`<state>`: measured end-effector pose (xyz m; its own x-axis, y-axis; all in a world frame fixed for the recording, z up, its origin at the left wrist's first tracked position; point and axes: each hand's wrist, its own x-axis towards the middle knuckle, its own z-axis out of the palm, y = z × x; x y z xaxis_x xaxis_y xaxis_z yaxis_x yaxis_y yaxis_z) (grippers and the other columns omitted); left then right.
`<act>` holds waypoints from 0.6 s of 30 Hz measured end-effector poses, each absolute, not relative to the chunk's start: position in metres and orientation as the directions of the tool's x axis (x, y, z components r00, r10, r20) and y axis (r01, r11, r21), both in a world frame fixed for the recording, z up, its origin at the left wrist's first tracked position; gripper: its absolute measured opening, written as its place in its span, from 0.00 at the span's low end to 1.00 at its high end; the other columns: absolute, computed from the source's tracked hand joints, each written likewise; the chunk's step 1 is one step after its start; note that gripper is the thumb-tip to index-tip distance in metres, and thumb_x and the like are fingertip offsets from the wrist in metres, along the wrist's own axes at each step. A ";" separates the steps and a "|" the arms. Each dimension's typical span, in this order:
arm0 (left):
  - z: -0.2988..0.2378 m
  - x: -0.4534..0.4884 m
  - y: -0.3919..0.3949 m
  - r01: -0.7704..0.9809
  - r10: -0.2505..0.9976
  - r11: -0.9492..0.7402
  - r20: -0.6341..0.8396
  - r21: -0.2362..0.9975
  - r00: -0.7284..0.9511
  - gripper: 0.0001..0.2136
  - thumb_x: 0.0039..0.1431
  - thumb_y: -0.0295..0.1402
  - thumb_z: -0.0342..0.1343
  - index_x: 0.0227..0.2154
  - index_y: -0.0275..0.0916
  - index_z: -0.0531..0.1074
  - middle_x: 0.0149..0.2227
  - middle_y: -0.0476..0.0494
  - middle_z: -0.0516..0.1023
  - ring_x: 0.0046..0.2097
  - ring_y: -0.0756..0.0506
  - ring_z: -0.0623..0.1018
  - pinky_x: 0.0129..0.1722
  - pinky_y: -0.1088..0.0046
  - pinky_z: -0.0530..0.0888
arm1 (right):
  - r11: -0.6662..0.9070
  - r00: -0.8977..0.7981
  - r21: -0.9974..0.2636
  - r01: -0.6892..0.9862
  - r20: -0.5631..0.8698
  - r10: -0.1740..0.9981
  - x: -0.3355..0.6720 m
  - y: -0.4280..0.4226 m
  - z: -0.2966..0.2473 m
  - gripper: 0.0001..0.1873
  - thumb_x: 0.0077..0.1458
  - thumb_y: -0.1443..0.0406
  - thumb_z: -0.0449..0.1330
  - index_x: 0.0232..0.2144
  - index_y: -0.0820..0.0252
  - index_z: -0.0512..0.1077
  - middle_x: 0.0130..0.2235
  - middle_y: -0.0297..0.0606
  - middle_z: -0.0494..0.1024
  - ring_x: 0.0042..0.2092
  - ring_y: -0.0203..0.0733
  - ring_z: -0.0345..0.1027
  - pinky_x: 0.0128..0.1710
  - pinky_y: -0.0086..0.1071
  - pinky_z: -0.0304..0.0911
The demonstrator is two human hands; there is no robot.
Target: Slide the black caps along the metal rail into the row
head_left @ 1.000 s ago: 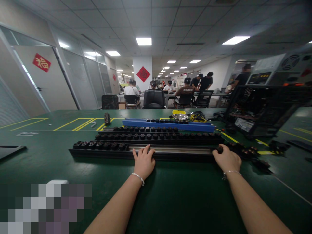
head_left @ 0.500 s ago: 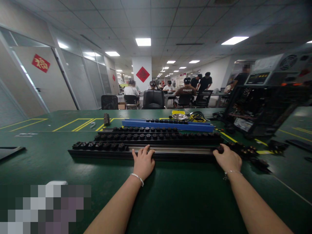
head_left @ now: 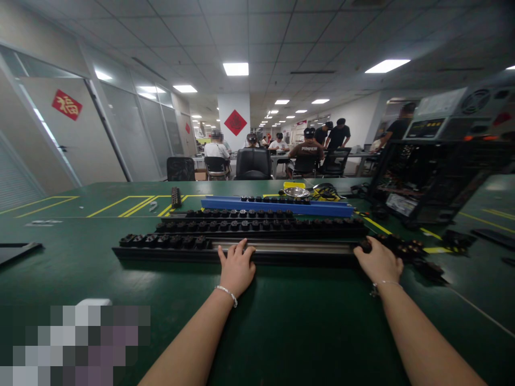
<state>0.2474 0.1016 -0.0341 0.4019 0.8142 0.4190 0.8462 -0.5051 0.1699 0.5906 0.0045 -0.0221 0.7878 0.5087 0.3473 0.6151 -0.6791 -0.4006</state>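
Observation:
A long black power strip housing (head_left: pixel 306 259) lies across the table in front of me, its channel showing a pale metallic strip. Several black socket modules (head_left: pixel 163 241) sit in its left part. My left hand (head_left: pixel 237 266) grips the near wall around the middle, fingers apart and hooked over the rim. At the right end, my right hand (head_left: pixel 378 261) pinches a small black socket module (head_left: pixel 365 245), mostly covered by the fingers. Whether that module touches the channel I cannot tell.
Behind lie another black strip with sockets (head_left: pixel 257 226) and a blue housing (head_left: pixel 277 206). Loose black parts (head_left: pixel 402 246) are heaped right of my right hand. A metal bowl (head_left: pixel 296 192) and an open computer case (head_left: pixel 426 177) stand farther back. People sit at distant desks.
My right hand has shifted very slightly to the right with the socket module. The left hand and the housing stay where they were.

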 end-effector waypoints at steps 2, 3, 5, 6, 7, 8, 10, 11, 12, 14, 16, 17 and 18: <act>-0.035 0.247 0.102 0.846 0.814 -0.506 0.420 0.169 0.402 0.16 0.53 0.32 0.50 0.46 0.50 0.68 0.59 0.47 0.63 0.56 0.38 0.64 0.58 0.37 0.43 | -0.680 0.802 -0.426 0.597 0.325 0.501 0.592 0.005 -0.023 0.30 0.51 0.54 0.48 0.55 0.59 0.63 0.53 0.50 0.68 0.55 0.56 0.58 0.53 0.54 0.50; -0.035 0.247 0.102 0.847 0.814 -0.505 0.419 0.168 0.402 0.16 0.53 0.32 0.50 0.46 0.50 0.69 0.59 0.47 0.63 0.56 0.38 0.64 0.58 0.38 0.43 | -0.678 0.805 -0.435 0.593 0.317 0.500 0.594 0.005 -0.023 0.30 0.51 0.55 0.48 0.55 0.59 0.63 0.53 0.50 0.68 0.55 0.57 0.58 0.53 0.55 0.50; -0.035 0.247 0.102 0.847 0.813 -0.506 0.421 0.166 0.403 0.16 0.53 0.32 0.50 0.46 0.50 0.69 0.59 0.47 0.63 0.56 0.38 0.64 0.58 0.38 0.43 | -0.676 0.810 -0.447 0.586 0.308 0.499 0.596 0.005 -0.023 0.30 0.51 0.55 0.48 0.54 0.59 0.63 0.51 0.50 0.69 0.54 0.57 0.59 0.52 0.56 0.51; -0.035 0.247 0.102 0.847 0.811 -0.506 0.424 0.165 0.403 0.16 0.53 0.32 0.50 0.46 0.50 0.69 0.59 0.48 0.63 0.56 0.38 0.64 0.58 0.37 0.44 | -0.675 0.813 -0.452 0.582 0.309 0.494 0.597 0.005 -0.024 0.29 0.51 0.55 0.48 0.54 0.59 0.63 0.51 0.50 0.69 0.53 0.57 0.60 0.52 0.55 0.52; -0.035 0.247 0.102 0.847 0.810 -0.506 0.426 0.164 0.402 0.16 0.53 0.32 0.50 0.46 0.50 0.69 0.59 0.48 0.64 0.56 0.38 0.64 0.58 0.37 0.44 | -0.674 0.815 -0.458 0.580 0.314 0.488 0.598 0.005 -0.024 0.29 0.51 0.56 0.48 0.54 0.59 0.64 0.50 0.50 0.70 0.53 0.57 0.61 0.52 0.55 0.53; -0.035 0.247 0.102 0.848 0.810 -0.505 0.429 0.162 0.401 0.16 0.53 0.32 0.50 0.46 0.50 0.69 0.59 0.48 0.64 0.55 0.39 0.64 0.58 0.37 0.44 | -0.670 0.815 -0.464 0.579 0.321 0.483 0.598 0.005 -0.024 0.29 0.50 0.56 0.49 0.54 0.58 0.64 0.50 0.50 0.70 0.52 0.56 0.61 0.51 0.54 0.53; -0.035 0.247 0.102 0.851 0.810 -0.501 0.433 0.158 0.396 0.16 0.53 0.32 0.50 0.46 0.50 0.69 0.59 0.48 0.64 0.55 0.39 0.64 0.58 0.38 0.45 | -0.661 0.812 -0.472 0.583 0.336 0.477 0.598 0.005 -0.024 0.28 0.50 0.56 0.49 0.53 0.58 0.64 0.49 0.49 0.70 0.52 0.56 0.61 0.51 0.53 0.55; -0.035 0.247 0.102 0.852 0.810 -0.500 0.434 0.157 0.395 0.16 0.53 0.32 0.50 0.45 0.50 0.69 0.59 0.48 0.64 0.55 0.39 0.64 0.58 0.38 0.44 | -0.659 0.811 -0.472 0.586 0.340 0.477 0.597 0.005 -0.024 0.28 0.50 0.56 0.49 0.53 0.59 0.65 0.50 0.50 0.70 0.53 0.56 0.61 0.51 0.53 0.55; -0.035 0.248 0.102 0.852 0.809 -0.500 0.435 0.156 0.395 0.16 0.53 0.32 0.50 0.45 0.50 0.69 0.59 0.48 0.64 0.55 0.39 0.64 0.58 0.38 0.44 | -0.659 0.810 -0.471 0.587 0.338 0.479 0.597 0.005 -0.024 0.29 0.50 0.56 0.49 0.54 0.59 0.65 0.50 0.50 0.70 0.53 0.57 0.61 0.51 0.53 0.55; -0.036 0.248 0.102 0.851 0.809 -0.501 0.436 0.157 0.395 0.16 0.53 0.32 0.50 0.45 0.50 0.69 0.59 0.48 0.64 0.55 0.39 0.64 0.58 0.38 0.44 | -0.664 0.811 -0.467 0.584 0.332 0.481 0.596 0.004 -0.023 0.30 0.50 0.55 0.49 0.54 0.61 0.64 0.52 0.51 0.68 0.55 0.57 0.59 0.52 0.52 0.55; -0.036 0.248 0.102 0.852 0.811 -0.500 0.430 0.157 0.397 0.16 0.53 0.32 0.50 0.45 0.50 0.69 0.59 0.48 0.64 0.55 0.39 0.64 0.58 0.38 0.44 | -0.667 0.813 -0.465 0.583 0.328 0.482 0.596 0.004 -0.022 0.31 0.50 0.55 0.48 0.55 0.61 0.64 0.53 0.52 0.67 0.56 0.57 0.58 0.52 0.52 0.55; -0.036 0.248 0.102 0.853 0.813 -0.498 0.426 0.157 0.397 0.16 0.53 0.32 0.50 0.46 0.50 0.69 0.59 0.48 0.63 0.56 0.39 0.64 0.58 0.38 0.44 | -0.666 0.812 -0.464 0.584 0.328 0.483 0.596 0.004 -0.022 0.31 0.50 0.55 0.49 0.55 0.61 0.63 0.52 0.52 0.68 0.55 0.57 0.58 0.52 0.52 0.55; -0.035 0.247 0.102 0.854 0.815 -0.497 0.422 0.156 0.397 0.16 0.53 0.33 0.50 0.46 0.50 0.69 0.59 0.48 0.63 0.56 0.38 0.64 0.58 0.38 0.44 | -0.665 0.810 -0.463 0.586 0.329 0.485 0.596 0.003 -0.021 0.31 0.50 0.55 0.49 0.55 0.61 0.63 0.52 0.52 0.68 0.55 0.57 0.59 0.52 0.53 0.55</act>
<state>0.2475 0.1021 -0.0354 0.3973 0.8149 0.4219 0.8536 -0.4970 0.1560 0.5963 0.0034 -0.0213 0.8101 0.4851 0.3293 0.5862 -0.6651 -0.4626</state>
